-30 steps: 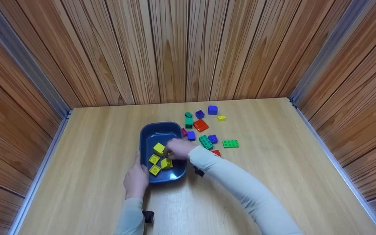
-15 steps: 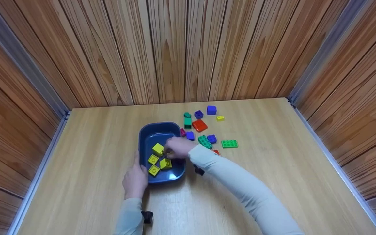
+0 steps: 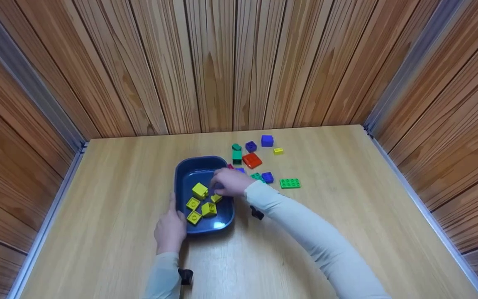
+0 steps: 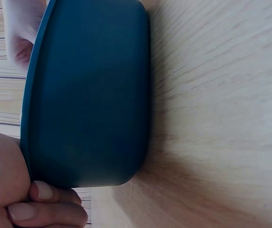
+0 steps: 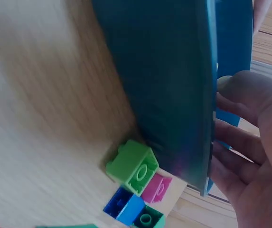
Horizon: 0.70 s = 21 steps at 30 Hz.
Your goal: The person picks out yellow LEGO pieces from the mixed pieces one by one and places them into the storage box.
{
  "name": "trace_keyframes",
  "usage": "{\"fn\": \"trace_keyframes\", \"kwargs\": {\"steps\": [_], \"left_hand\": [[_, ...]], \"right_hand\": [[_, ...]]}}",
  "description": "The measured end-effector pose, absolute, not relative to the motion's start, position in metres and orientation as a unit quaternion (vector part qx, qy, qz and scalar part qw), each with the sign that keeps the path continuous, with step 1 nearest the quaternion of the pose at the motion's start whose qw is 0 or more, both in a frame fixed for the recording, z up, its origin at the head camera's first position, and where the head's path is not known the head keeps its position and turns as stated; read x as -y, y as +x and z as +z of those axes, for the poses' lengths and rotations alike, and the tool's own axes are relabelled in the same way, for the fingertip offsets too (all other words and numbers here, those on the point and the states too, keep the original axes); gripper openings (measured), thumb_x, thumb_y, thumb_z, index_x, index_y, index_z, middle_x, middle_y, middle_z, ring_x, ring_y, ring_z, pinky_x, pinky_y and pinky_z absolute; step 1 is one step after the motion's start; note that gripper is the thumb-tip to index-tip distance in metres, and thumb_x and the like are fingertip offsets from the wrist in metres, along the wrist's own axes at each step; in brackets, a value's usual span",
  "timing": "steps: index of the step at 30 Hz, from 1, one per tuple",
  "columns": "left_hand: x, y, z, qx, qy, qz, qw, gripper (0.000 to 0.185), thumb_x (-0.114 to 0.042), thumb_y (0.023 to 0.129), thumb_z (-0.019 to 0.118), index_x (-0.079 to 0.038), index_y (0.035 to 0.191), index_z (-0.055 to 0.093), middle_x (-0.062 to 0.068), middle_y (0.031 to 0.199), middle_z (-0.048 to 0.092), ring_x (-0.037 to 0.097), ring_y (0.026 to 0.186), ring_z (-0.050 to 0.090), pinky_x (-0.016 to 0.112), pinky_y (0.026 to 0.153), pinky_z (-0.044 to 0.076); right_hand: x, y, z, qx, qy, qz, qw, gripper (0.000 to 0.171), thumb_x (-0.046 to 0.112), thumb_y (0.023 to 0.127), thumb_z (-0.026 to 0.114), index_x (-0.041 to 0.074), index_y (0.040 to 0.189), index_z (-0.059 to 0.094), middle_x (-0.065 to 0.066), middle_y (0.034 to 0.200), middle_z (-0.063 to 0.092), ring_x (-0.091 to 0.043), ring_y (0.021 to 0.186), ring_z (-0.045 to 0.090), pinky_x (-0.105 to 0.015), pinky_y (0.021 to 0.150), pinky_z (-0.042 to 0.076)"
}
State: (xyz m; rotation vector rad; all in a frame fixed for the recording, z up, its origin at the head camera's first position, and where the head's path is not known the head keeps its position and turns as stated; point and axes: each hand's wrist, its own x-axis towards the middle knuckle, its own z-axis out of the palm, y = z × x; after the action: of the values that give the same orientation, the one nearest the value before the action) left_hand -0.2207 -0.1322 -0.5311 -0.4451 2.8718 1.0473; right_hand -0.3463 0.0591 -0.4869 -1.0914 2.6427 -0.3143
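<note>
A dark blue plastic bin (image 3: 179,174) stands on the table with several yellow toy bricks (image 3: 200,190) inside. My left hand (image 3: 170,231) grips its near left side, the index finger laid along the wall; in the left wrist view, curled fingertips (image 4: 45,190) press at the bin's end. My right hand (image 3: 231,182) reaches over the right rim, its fingers bent loosely downward inside. Just under those fingers lies a yellow brick (image 3: 216,198), apart from the thumb. In the right wrist view, the fingers (image 5: 240,142) pass behind the rim, their tips hidden.
Right of the bin lie loose bricks: a red one (image 3: 252,160), a teal one (image 3: 237,156), a bright green one (image 3: 290,183), a small yellow one (image 3: 278,151) and several blue ones (image 3: 267,140). Wood-panelled walls (image 3: 218,66) enclose the table.
My right hand has let go of a yellow brick in the bin and shifted slightly up and right, uncovering that brick. My left hand stays on the bin.
</note>
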Motion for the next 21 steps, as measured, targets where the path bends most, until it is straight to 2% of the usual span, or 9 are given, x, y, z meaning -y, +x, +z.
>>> {"fn": "trace_keyframes", "kwargs": {"steps": [4, 12, 21], "left_hand": [[0.132, -0.221, -0.531, -0.929, -0.145, 0.341, 0.024, 0.065, -0.018, 0.099, 0.045, -0.02, 0.155, 0.012, 0.007, 0.061, 0.049, 0.022, 0.052, 0.047, 0.034, 0.054, 0.037], [0.131, -0.221, -0.531, -0.929, -0.147, 0.339, 0.018, 0.064, -0.018, 0.099, 0.045, -0.02, 0.155, 0.013, 0.007, 0.06, 0.048, 0.022, 0.051, 0.047, 0.033, 0.053, 0.037], [0.132, -0.221, -0.532, -0.929, -0.149, 0.339, 0.018, 0.065, -0.018, 0.099, 0.045, -0.021, 0.155, 0.012, 0.007, 0.061, 0.049, 0.022, 0.051, 0.047, 0.033, 0.053, 0.038]], "right_hand": [[-0.066, -0.35, -0.483, -0.911, -0.38, -0.106, 0.121, 0.027, 0.023, 0.09, 0.067, 0.015, 0.115, 0.07, 0.0, 0.111, 0.062, -0.013, 0.097, 0.058, -0.031, 0.086, 0.048], [-0.08, -0.356, -0.468, -0.926, -0.329, -0.139, 0.12, 0.032, 0.024, 0.09, 0.067, 0.013, 0.12, 0.068, -0.001, 0.113, 0.06, -0.013, 0.093, 0.056, -0.032, 0.086, 0.049], [-0.102, -0.369, -0.457, -0.93, -0.321, -0.152, 0.099, 0.028, 0.025, 0.092, 0.065, 0.012, 0.116, 0.069, -0.003, 0.111, 0.06, -0.019, 0.098, 0.059, -0.034, 0.085, 0.05]]}}
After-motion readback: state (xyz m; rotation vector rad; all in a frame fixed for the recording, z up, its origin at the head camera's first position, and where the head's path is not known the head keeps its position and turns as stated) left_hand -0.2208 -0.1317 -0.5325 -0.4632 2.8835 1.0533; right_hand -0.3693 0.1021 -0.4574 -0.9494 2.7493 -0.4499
